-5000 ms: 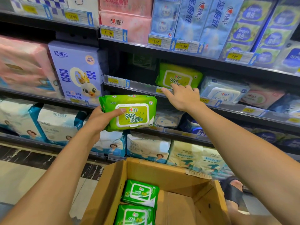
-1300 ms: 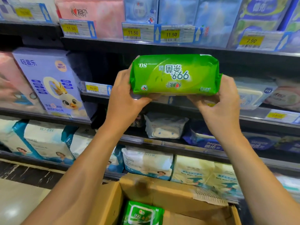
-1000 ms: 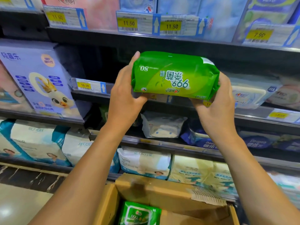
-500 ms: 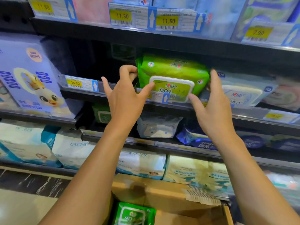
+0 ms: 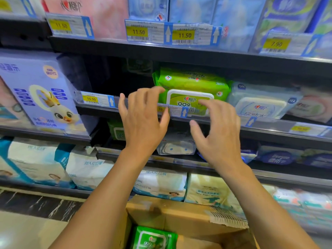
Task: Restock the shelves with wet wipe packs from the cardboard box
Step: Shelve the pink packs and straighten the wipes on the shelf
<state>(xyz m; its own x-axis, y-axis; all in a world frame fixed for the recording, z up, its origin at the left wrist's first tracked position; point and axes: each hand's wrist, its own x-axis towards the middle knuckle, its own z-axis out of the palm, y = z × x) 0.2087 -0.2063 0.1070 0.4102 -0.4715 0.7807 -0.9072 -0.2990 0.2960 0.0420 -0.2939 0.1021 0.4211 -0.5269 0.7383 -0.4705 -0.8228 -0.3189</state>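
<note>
Two green wet wipe packs are stacked on the middle shelf, the lower one showing its white lid. My left hand hovers just in front of the stack's left side, fingers loosely curled and holding nothing. My right hand hangs in front of the stack's right side, fingers spread, also empty. Below, the open cardboard box holds another green pack at the bottom edge of the view.
A pale blue wipe pack lies right of the green stack. A lilac box with a duck stands at the left, with a dark gap between it and the stack. Price tags line the shelf rails. Nappy packs fill the lower shelf.
The green pack was turned over by both hands, set on top of the pack on the shelf and let go. Both hands have since drawn back towards me, empty.
</note>
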